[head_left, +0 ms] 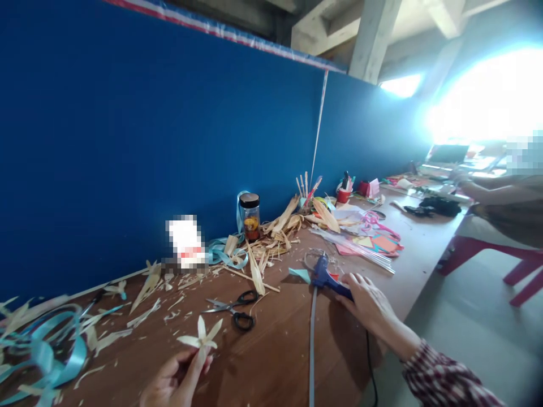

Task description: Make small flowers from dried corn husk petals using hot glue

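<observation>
My left hand pinches a pale, star-shaped flower of dried husk petals between thumb and fingers, low in the view. My right hand is closed around the handle of a blue hot glue gun, which rests on the table with its nozzle pointing away. Black-handled scissors lie with blades slightly apart, just beyond the flower. A small light-blue piece sits left of the glue gun. Below the gun a thin grey strip runs toward the table's near side.
Dried husks and scraps cover the brown table along the blue partition. A lidded jar stands there. Light-blue ribbon curls at left. Clear sticks and pink scissors lie farther right. Another person's arm is at far right.
</observation>
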### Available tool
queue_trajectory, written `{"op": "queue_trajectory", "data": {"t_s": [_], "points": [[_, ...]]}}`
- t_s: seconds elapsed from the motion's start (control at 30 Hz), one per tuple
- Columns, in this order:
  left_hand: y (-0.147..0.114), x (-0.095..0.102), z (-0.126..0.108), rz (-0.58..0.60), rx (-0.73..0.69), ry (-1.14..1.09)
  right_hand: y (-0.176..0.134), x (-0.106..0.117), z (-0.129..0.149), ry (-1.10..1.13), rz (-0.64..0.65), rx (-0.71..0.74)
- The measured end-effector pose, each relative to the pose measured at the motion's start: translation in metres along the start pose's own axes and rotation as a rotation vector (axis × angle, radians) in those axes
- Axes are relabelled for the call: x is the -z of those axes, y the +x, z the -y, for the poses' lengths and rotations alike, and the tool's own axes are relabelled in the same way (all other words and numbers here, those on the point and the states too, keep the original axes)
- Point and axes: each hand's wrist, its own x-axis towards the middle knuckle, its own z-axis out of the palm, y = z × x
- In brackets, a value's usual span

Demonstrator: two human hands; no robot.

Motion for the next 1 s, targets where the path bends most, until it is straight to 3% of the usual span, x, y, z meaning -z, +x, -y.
{"op": "queue_trajectory", "data": {"t_s": [0.13, 0.37, 0.43, 0.53, 0.63, 0.7, 0.9, 1.0], "points": [[-0.001, -0.001, 0.001, -0.002, -0.015, -0.045, -0.002, -0.016, -0.004, 0.039, 0.011, 0.038], [-0.002, -0.001, -0.001, 0.011, -0.015, -0.059, 0.000, -0.015, -0.016, 0.316, -0.225, -0.049], [0.000, 0.000, -0.001, 0.028, 0.009, -0.076, 0.003, -0.009, -0.019, 0.513, -0.257, -0.126], [0.003, 0.002, 0.000, 0.068, 0.049, -0.071, 0.005, 0.003, -0.014, 0.976, -0.239, -0.243], [0.002, 0.001, 0.002, 0.038, 0.022, -0.068, 0.005, 0.016, 0.002, 1.418, -0.203, -0.344], [0.000, -0.001, 0.002, 0.010, -0.011, -0.055, 0.004, 0.021, 0.015, 1.573, -0.163, -0.378], [-0.002, -0.005, 0.003, -0.016, -0.063, -0.024, -0.003, 0.019, 0.046, 1.523, -0.066, -0.342], [-0.002, -0.006, 0.004, -0.006, -0.102, -0.062, -0.008, 0.016, 0.057, 1.512, 0.016, -0.409]]}}
